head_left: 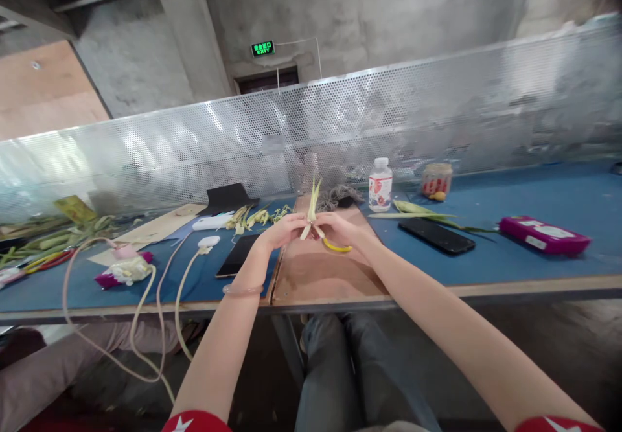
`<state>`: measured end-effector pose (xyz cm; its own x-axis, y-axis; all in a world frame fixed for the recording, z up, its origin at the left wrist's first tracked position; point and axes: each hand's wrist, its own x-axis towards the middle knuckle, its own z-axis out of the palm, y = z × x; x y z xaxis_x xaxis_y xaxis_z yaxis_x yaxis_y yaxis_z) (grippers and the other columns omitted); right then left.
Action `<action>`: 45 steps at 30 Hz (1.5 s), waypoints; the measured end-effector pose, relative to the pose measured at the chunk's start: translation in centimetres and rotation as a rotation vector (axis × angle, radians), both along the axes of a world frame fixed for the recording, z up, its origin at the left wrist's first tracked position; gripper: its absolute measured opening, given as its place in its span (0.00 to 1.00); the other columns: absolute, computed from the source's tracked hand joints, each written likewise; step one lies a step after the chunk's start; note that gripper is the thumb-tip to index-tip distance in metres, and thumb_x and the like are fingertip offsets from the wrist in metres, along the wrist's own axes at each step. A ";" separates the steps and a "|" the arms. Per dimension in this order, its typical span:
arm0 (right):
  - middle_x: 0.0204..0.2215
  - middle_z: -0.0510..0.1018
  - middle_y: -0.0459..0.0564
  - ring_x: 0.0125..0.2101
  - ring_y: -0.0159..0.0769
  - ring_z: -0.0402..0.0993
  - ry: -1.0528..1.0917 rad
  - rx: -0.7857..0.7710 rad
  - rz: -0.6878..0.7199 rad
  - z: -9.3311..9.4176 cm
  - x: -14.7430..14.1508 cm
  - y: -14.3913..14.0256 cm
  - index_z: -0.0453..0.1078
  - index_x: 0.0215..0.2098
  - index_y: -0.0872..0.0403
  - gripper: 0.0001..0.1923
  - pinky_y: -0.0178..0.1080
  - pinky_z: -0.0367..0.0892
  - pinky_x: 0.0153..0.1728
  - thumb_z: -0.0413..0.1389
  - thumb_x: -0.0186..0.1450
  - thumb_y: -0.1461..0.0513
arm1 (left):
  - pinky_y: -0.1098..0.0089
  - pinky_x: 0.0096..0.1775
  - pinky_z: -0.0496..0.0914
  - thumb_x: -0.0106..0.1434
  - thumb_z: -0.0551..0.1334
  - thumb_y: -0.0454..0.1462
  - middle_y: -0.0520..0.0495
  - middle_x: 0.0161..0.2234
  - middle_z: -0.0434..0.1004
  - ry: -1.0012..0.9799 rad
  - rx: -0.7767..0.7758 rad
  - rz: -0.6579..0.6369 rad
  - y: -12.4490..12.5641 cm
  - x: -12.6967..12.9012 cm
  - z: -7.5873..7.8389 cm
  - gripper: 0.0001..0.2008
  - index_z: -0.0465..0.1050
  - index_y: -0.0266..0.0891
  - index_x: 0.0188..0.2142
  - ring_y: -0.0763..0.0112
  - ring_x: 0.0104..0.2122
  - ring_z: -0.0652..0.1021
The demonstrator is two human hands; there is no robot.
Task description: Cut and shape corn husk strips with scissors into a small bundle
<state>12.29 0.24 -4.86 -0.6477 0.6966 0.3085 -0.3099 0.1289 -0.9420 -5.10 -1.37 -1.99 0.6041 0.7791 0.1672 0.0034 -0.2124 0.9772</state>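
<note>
My left hand (284, 229) and my right hand (339, 228) meet over the brown board (321, 276) at the table's front edge. Both pinch a bundle of pale green leaf strips (312, 206) that stands upright between the fingertips. A yellow curved piece (337, 247), perhaps a tool handle, hangs under my right hand. A clear bangle (241, 289) circles my left wrist.
Two black phones (436, 235) (236, 257) lie on the blue table (534, 199). A white bottle (380, 184), a jar (436, 181), a pink case (544, 234), loose leaves (422, 212), leaf scraps (255, 215) and white cables (160, 302) surround me. A perforated metal screen (437, 114) backs the table.
</note>
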 end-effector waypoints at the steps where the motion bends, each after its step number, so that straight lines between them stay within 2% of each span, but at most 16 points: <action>1: 0.29 0.73 0.45 0.25 0.27 0.69 -0.001 -0.003 -0.013 0.0 -0.2 0.0 0.68 0.37 0.58 0.15 0.35 0.67 0.28 0.51 0.67 0.53 | 0.67 0.37 0.69 0.54 0.64 0.38 0.42 0.28 0.77 0.003 -0.004 -0.001 0.1 0.0 -0.1 0.09 0.74 0.32 0.32 0.69 0.29 0.76; 4: 0.32 0.73 0.47 0.27 0.28 0.70 -0.005 -0.011 -0.055 -0.1 -0.7 0.1 0.68 0.41 0.58 0.16 0.35 0.68 0.28 0.50 0.67 0.53 | 0.63 0.39 0.70 0.54 0.64 0.38 0.39 0.32 0.78 0.023 -0.005 0.000 0.2 0.1 -0.2 0.11 0.75 0.32 0.34 0.65 0.31 0.78; 9: 0.34 0.74 0.48 0.28 0.29 0.71 -0.031 -0.001 -0.096 -0.3 -1.0 0.1 0.67 0.43 0.58 0.16 0.36 0.69 0.29 0.50 0.67 0.54 | 0.65 0.36 0.70 0.53 0.62 0.36 0.38 0.31 0.79 0.094 0.027 0.025 0.4 -0.1 -0.3 0.10 0.76 0.31 0.33 0.65 0.29 0.78; 16: 0.35 0.73 0.48 0.28 0.29 0.71 -0.070 0.050 -0.144 -0.9 -1.1 0.4 0.67 0.44 0.58 0.16 0.35 0.69 0.28 0.51 0.67 0.54 | 0.70 0.31 0.67 0.53 0.59 0.35 0.45 0.27 0.77 0.191 0.124 0.099 1.1 -0.4 -0.9 0.08 0.76 0.33 0.30 0.70 0.26 0.76; 23: 0.32 0.74 0.47 0.26 0.27 0.70 -0.109 0.096 -0.213 -0.8 -1.2 0.6 0.68 0.42 0.58 0.14 0.33 0.69 0.25 0.51 0.67 0.55 | 0.73 0.26 0.61 0.52 0.59 0.35 0.53 0.19 0.68 0.247 0.227 0.170 1.4 -0.5 -1.0 0.06 0.73 0.35 0.24 0.76 0.21 0.68; 36: 0.41 0.73 0.51 0.35 0.33 0.72 -0.188 0.139 -0.288 -0.3 -1.0 -0.1 0.66 0.48 0.57 0.16 0.40 0.71 0.35 0.52 0.66 0.56 | 0.73 0.26 0.60 0.53 0.58 0.38 0.54 0.18 0.65 0.336 0.305 0.200 1.0 -0.3 -0.6 0.08 0.69 0.35 0.22 0.76 0.20 0.66; 41: 0.42 0.73 0.51 0.36 0.34 0.73 -0.219 0.121 -0.302 -0.4 -1.2 -0.2 0.66 0.48 0.57 0.15 0.41 0.71 0.36 0.52 0.66 0.56 | 0.73 0.27 0.61 0.52 0.56 0.36 0.53 0.20 0.69 0.361 0.316 0.207 1.0 -0.2 -0.8 0.08 0.73 0.35 0.26 0.75 0.22 0.67; 45: 0.42 0.73 0.51 0.37 0.34 0.73 -0.218 0.115 -0.278 -0.4 -0.9 -0.4 0.66 0.48 0.57 0.15 0.41 0.71 0.36 0.53 0.66 0.57 | 0.73 0.26 0.60 0.52 0.56 0.36 0.52 0.19 0.69 0.368 0.317 0.230 1.1 -0.3 -0.8 0.08 0.72 0.35 0.25 0.75 0.21 0.67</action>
<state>11.35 -0.12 -5.28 -0.4978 0.8242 0.2702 -0.0417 0.2884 -0.9566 -5.38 -0.26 -2.74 0.4870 0.8440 0.2249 0.4148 -0.4500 0.7908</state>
